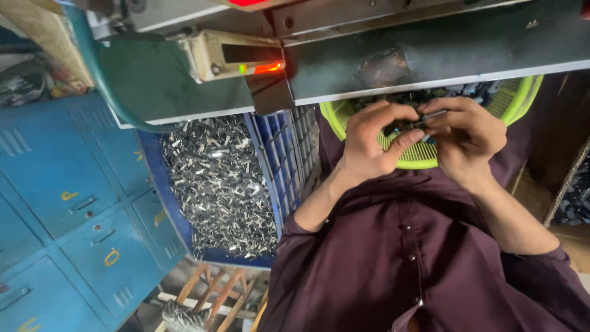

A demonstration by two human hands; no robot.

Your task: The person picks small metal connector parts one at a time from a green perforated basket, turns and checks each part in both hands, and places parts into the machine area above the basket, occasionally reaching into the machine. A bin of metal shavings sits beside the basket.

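Observation:
Close together over a lime-green plastic basket [424, 158], both of my hands pinch one small dark part [407, 126] between their fingertips. My left hand [369, 144] grips it from the left with thumb and curled fingers. From the right, my right hand [468, 138] holds it, and a thin metal strip [433, 114] sticks out by its fingers. Several dark small parts lie in the basket, mostly hidden under the machine edge. My dark maroon sleeves fill the lower right.
A grey-green machine table [442, 55] overhangs the basket, with a cream box [236, 55] showing an orange light. A blue crate [270, 154] full of small shiny metal pieces [221, 184] stands to the left. Blue lockers [67, 203] are far left; wooden slats [215, 292] lie below.

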